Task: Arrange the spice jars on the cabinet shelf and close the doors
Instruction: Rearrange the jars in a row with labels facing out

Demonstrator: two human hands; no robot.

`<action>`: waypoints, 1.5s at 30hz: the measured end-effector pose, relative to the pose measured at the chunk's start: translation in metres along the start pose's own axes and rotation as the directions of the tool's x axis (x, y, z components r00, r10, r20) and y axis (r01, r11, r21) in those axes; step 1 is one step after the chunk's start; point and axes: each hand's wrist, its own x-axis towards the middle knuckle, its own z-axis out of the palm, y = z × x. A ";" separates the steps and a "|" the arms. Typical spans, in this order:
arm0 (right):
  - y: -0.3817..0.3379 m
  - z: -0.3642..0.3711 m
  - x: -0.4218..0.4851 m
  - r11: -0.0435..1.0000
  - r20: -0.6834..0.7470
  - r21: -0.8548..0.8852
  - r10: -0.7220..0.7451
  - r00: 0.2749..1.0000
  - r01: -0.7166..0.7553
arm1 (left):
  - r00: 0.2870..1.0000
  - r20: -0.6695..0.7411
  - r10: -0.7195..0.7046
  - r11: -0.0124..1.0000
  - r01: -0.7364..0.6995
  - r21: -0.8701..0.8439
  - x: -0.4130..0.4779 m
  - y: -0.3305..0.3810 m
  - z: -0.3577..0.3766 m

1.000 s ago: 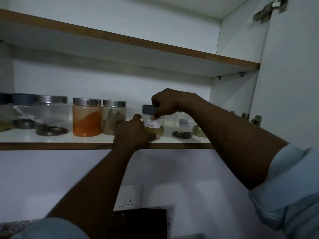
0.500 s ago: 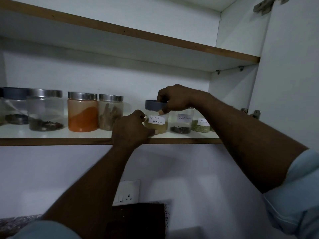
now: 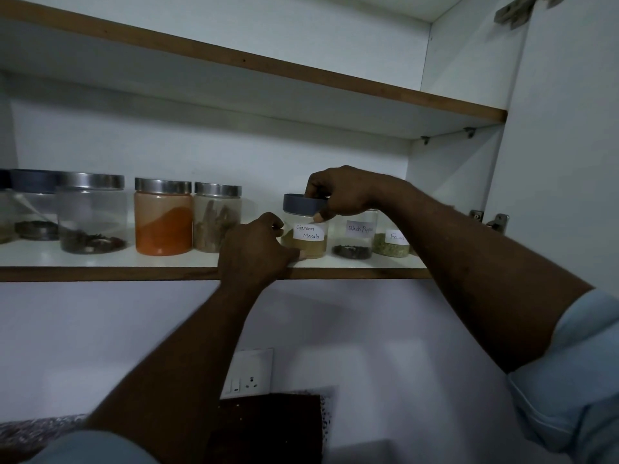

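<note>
On the shelf (image 3: 100, 261), right of the frame's centre, stands the Garam Masala jar (image 3: 305, 241). The right hand (image 3: 348, 195) grips it from above, fingers clamped round its top. The left hand (image 3: 256, 249) curls round its lower left side. Just right of it stands the Black Pepper jar (image 3: 355, 237).

The left hand (image 3: 256, 251) covers the lower left of the Garam Masala jar (image 3: 306, 236). The right hand (image 3: 345, 194) hides the right side of its gray lid (image 3: 299, 203). The right forearm (image 3: 469, 249) conceals the lids of the Black Pepper jar (image 3: 355, 239) and the green-spice jar (image 3: 392, 246), cutting that jar's label short. The picture's edge crops the leftmost jar (image 3: 4, 212) and the top hinge (image 3: 522, 8).
</note>
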 end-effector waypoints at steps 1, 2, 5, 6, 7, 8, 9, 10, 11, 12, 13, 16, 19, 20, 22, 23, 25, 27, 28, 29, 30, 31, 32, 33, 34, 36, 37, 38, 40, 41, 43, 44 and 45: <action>0.000 0.000 0.000 1.000 0.001 -0.004 0.000 1.000 0.000 | 1.000 0.000 -0.001 1.000 0.001 -0.001 0.000 0.000 0.000; 0.000 0.000 0.000 1.000 0.001 -0.007 -0.001 1.000 0.001 | 1.000 0.001 -0.002 1.000 0.002 -0.002 0.000 0.000 0.000; 0.000 0.000 0.001 1.000 -0.002 -0.004 0.001 1.000 -0.001 | 1.000 0.005 -0.004 1.000 0.004 -0.002 0.001 0.000 0.001; 0.000 0.001 0.001 1.000 -0.002 -0.002 0.001 1.000 -0.001 | 1.000 0.007 -0.005 1.000 0.005 -0.001 0.001 0.000 0.000; 0.000 0.001 0.001 1.000 -0.001 0.000 0.000 1.000 0.000 | 1.000 0.008 -0.006 1.000 0.006 0.001 0.001 0.000 0.001; 0.000 0.002 0.001 1.000 0.001 0.002 -0.001 1.000 0.001 | 1.000 0.009 -0.007 1.000 0.007 0.001 0.000 0.000 0.000; -0.001 0.002 0.001 1.000 0.004 0.001 -0.001 1.000 0.001 | 1.000 0.013 -0.005 1.000 0.005 -0.002 0.000 0.000 -0.001; -0.001 0.002 0.001 1.000 0.009 -0.002 0.001 1.000 -0.001 | 1.000 0.022 -0.003 1.000 0.003 -0.005 0.000 0.000 -0.002; -0.001 0.002 0.000 1.000 0.021 -0.005 0.006 1.000 -0.006 | 0.999 0.040 -0.003 1.000 0.003 -0.009 -0.001 0.001 -0.004; -0.002 0.001 -0.001 1.000 0.040 -0.005 0.014 0.999 -0.014 | 0.998 0.069 -0.006 1.000 0.007 -0.023 -0.001 0.002 -0.007; -0.002 -0.001 -0.003 1.000 0.057 0.005 0.020 0.998 -0.020 | 0.994 0.106 -0.017 0.998 0.023 -0.058 -0.001 0.003 -0.011; -0.009 -0.014 -0.008 0.997 0.016 0.076 0.018 1.000 -0.020 | 0.980 0.188 -0.065 0.983 0.095 -0.156 -0.001 -0.007 -0.030; -0.020 -0.024 -0.006 0.997 -0.096 0.066 -0.031 0.995 0.038 | 0.984 0.169 -0.046 0.997 0.056 -0.052 -0.002 -0.041 -0.059; -0.027 -0.025 -0.003 0.997 -0.112 0.046 -0.055 0.992 0.061 | 0.988 0.145 -0.050 0.998 0.054 -0.019 -0.003 -0.053 -0.070; -0.045 -0.021 0.007 0.995 -0.116 0.029 -0.092 0.989 0.096 | 0.992 0.114 -0.055 0.998 0.054 0.017 -0.002 -0.071 -0.086; -0.057 -0.016 0.014 0.993 -0.112 0.028 -0.108 0.988 0.112 | 0.992 0.115 -0.053 0.998 0.050 0.031 -0.002 -0.075 -0.089; -0.081 -0.005 0.031 0.989 -0.102 0.016 -0.142 0.985 0.145 | 0.993 0.108 -0.049 0.998 0.043 0.055 -0.002 -0.077 -0.087; -0.103 0.007 0.049 0.984 -0.091 -0.019 -0.177 0.980 0.176 | 0.998 0.050 -0.030 0.998 0.027 0.065 -0.003 -0.076 -0.082; -0.111 0.013 0.058 0.981 -0.073 -0.042 -0.192 0.979 0.189 | 1.000 0.014 -0.021 0.997 0.020 0.072 -0.003 -0.075 -0.081; -0.118 0.019 0.066 0.978 -0.047 -0.065 -0.201 0.979 0.198 | 1.000 -0.017 -0.017 0.997 0.018 0.081 -0.002 -0.075 -0.080; -0.123 0.023 0.073 0.976 -0.019 -0.085 -0.202 0.979 0.199 | 0.999 -0.039 -0.022 0.996 0.026 0.090 -0.001 -0.076 -0.079; -0.127 0.025 0.077 0.976 0.004 -0.103 -0.193 0.981 0.192 | 0.998 -0.055 -0.037 0.995 0.042 0.090 0.000 -0.076 -0.079; -0.130 0.026 0.080 0.976 0.013 -0.120 -0.179 0.984 0.179 | 0.996 -0.063 -0.058 0.995 0.062 0.078 0.000 -0.076 -0.078; -0.131 0.025 0.082 0.975 0.007 -0.149 -0.166 0.986 0.165 | 0.995 -0.064 -0.071 0.995 0.075 0.059 0.001 -0.076 -0.077; -0.132 0.023 0.082 0.969 -0.007 -0.196 -0.155 0.988 0.150 | 0.995 -0.063 -0.075 0.996 0.077 0.043 0.001 -0.076 -0.076; -0.133 0.017 0.080 0.940 -0.032 -0.324 -0.127 0.991 0.110 | 0.997 -0.020 -0.072 0.995 0.073 0.072 0.000 -0.073 -0.073; -0.133 0.014 0.077 0.920 -0.039 -0.382 -0.114 0.993 0.091 | 0.997 0.014 -0.071 0.989 0.069 0.132 0.000 -0.071 -0.071; -0.132 0.011 0.074 0.902 -0.042 -0.424 -0.106 0.993 0.079 | 0.997 0.042 -0.071 0.977 0.061 0.203 0.000 -0.069 -0.068; -0.128 0.006 0.069 0.894 -0.038 -0.441 -0.107 0.994 0.080 | 0.994 0.079 -0.075 0.955 0.049 0.294 0.002 -0.065 -0.062; -0.124 0.005 0.066 0.906 -0.039 -0.415 -0.112 0.993 0.086 | 0.992 0.094 -0.079 0.950 0.046 0.310 0.003 -0.064 -0.060; -0.116 0.001 0.060 0.950 -0.052 -0.299 -0.111 0.992 0.090 | 0.990 0.121 -0.078 0.952 0.038 0.304 0.007 -0.065 -0.057; -0.111 0.001 0.058 0.970 -0.058 -0.225 -0.108 0.993 0.092 | 0.989 0.129 -0.070 0.955 0.029 0.294 0.008 -0.066 -0.056; -0.108 0.001 0.055 0.981 -0.060 -0.166 -0.107 0.992 0.096 | 0.990 0.131 -0.059 0.956 0.019 0.291 0.008 -0.067 -0.056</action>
